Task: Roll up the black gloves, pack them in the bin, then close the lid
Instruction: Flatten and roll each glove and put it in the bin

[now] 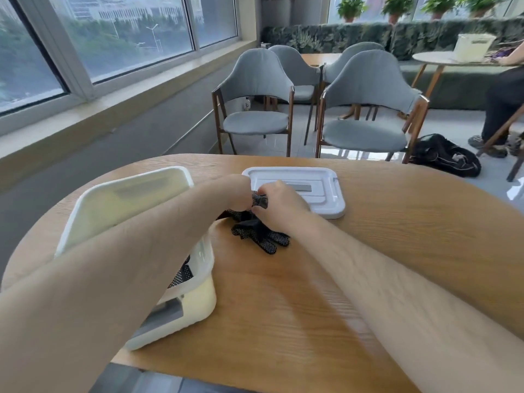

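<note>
A black glove with white dots (262, 234) lies on the wooden table (397, 236), just in front of the white lid (326, 199). My left hand (232, 194) and my right hand (279, 207) meet over its far end, and both pinch the black fabric between them. The glove's fingers trail toward me on the table. The cream bin (119, 205) stands open at the left, under my left forearm. Another dotted black glove (181, 275) shows inside it, mostly hidden by the arm.
Grey chairs (256, 100) stand beyond the table's far edge. A black bag (445, 154) lies on the floor at the right, near a seated person (502, 103) at another table. Windows run along the left wall.
</note>
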